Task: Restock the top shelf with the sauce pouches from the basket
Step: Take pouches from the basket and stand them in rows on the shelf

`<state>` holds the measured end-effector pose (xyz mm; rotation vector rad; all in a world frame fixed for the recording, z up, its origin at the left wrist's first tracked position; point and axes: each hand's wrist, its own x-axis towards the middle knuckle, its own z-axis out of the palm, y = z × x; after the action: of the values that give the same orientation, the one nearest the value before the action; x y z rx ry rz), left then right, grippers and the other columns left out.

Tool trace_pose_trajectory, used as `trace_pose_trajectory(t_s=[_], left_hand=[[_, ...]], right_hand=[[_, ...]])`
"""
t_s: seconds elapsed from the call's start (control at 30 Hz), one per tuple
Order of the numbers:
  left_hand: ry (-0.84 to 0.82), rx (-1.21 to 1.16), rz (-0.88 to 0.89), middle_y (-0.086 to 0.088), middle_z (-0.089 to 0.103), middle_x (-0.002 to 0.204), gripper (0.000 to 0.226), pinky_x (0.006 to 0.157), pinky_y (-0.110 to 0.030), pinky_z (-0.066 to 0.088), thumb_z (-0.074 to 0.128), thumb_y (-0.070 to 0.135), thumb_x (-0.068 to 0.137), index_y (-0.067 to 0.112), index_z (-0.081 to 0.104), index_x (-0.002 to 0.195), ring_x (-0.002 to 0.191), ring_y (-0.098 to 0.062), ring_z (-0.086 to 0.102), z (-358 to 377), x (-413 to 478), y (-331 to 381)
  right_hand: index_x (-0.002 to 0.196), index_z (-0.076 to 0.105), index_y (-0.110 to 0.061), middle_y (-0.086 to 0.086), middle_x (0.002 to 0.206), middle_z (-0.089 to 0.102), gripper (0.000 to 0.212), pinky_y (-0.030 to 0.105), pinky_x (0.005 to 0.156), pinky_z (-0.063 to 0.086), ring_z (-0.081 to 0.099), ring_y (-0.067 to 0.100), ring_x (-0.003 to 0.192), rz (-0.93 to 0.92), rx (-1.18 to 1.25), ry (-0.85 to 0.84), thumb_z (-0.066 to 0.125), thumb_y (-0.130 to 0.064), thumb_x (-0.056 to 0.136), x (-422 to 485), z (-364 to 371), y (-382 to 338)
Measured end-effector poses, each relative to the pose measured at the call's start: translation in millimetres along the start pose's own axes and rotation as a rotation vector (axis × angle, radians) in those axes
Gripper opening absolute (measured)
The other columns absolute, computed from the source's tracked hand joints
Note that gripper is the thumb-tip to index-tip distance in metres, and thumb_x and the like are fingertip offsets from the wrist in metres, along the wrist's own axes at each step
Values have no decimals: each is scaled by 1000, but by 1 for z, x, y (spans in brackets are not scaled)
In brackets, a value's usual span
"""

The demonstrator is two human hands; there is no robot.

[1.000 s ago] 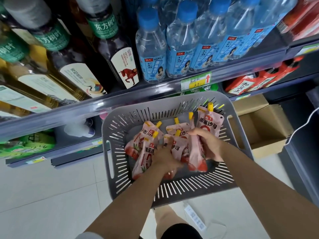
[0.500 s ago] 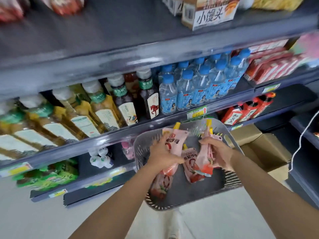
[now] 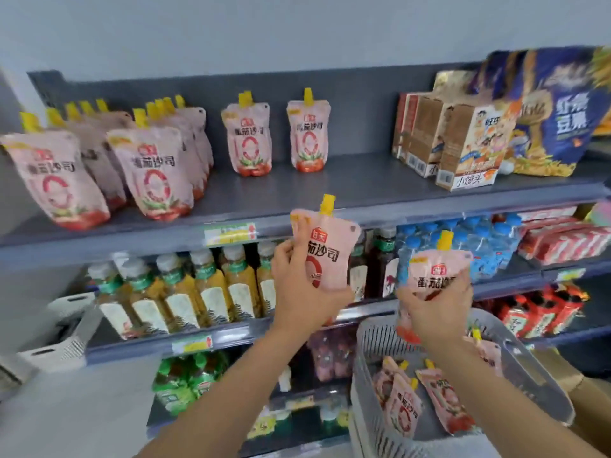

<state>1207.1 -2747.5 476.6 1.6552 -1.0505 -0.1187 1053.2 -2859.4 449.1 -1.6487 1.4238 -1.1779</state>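
My left hand (image 3: 302, 292) grips a pink sauce pouch (image 3: 327, 249) with a yellow spout, held upright just below the front edge of the top shelf (image 3: 330, 190). My right hand (image 3: 433, 309) grips pink pouches (image 3: 433, 276), at least two, above the grey basket (image 3: 515, 352). Several more pouches (image 3: 403, 404) lie in the basket at lower right. On the top shelf, rows of the same pouches (image 3: 152, 173) stand at the left and two single pouches (image 3: 248, 140) stand near the back middle.
Snack boxes (image 3: 463, 143) and blue bags (image 3: 555, 114) fill the top shelf's right end. Tea bottles (image 3: 185, 292) and water bottles (image 3: 463, 239) line the shelf below. Red packs (image 3: 562, 242) sit at right, a cardboard box (image 3: 575, 378) behind the basket, a white basket (image 3: 62, 328) at left.
The view has swung up from the basket to the top shelf. Both hands have risen out of the basket, each carrying pouches, the left now near the top shelf's edge.
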Motion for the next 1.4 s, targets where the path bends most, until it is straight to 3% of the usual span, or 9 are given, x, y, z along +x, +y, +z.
trace_pose_trajectory(t_s=[0.13,0.33,0.5,0.6,0.7,0.87,1.1,1.4], left_hand=[[172,40,112,6,27,121,119,101,-31,38,77,36,50,60,4,140,116,-15,32,-49,44,23],[343,136,137,-2,32,126,124,94,-28,27,82,39,55,47,-1,146,113,-15,28,-80,124,46],[377,204,-8,-7,31,132,123,100,-40,32,82,34,59,38,0,151,121,-26,28,-79,189,32],[395,257,-51,-5,30,133,121,99,-42,36,79,35,60,41,-2,150,119,-27,29,-73,223,10],[399,304,-104,-4,28,135,121,100,-40,32,79,36,60,41,-3,150,121,-27,27,-66,252,-13],[411,357,-221,-7,25,139,123,101,-42,31,80,38,62,42,-6,149,125,-28,25,-53,283,-42],[471,419,-183,-7,25,135,132,105,-42,31,84,51,59,36,-13,149,123,-25,27,-44,304,-64],[611,474,-213,-13,27,141,141,106,-49,28,87,58,49,17,-2,151,129,-31,28,-46,311,-71]], right_hand=[[146,21,-1,20,134,37,109,36,105,26,32,30,126,-239,122,43,86,-22,61,0,16,-70],[150,11,-5,14,141,28,112,25,105,16,22,23,134,-376,294,-19,84,-27,67,16,47,-158],[150,11,-8,14,145,26,114,35,110,19,20,25,136,-378,317,-44,84,-31,66,67,84,-194],[150,12,-9,14,145,24,114,43,111,19,18,28,135,-343,309,-68,85,-33,65,104,109,-202],[147,19,-13,15,136,31,113,53,107,30,27,32,128,-329,257,-75,87,-33,58,139,138,-201],[146,19,-15,13,134,34,115,54,105,33,30,30,127,-323,201,-100,89,-32,56,173,179,-192],[146,19,-9,15,135,33,114,50,107,31,30,29,127,-358,251,-75,88,-29,59,198,208,-201],[150,3,-8,14,141,27,125,50,104,30,27,30,130,-343,190,-97,86,-33,60,203,246,-208]])
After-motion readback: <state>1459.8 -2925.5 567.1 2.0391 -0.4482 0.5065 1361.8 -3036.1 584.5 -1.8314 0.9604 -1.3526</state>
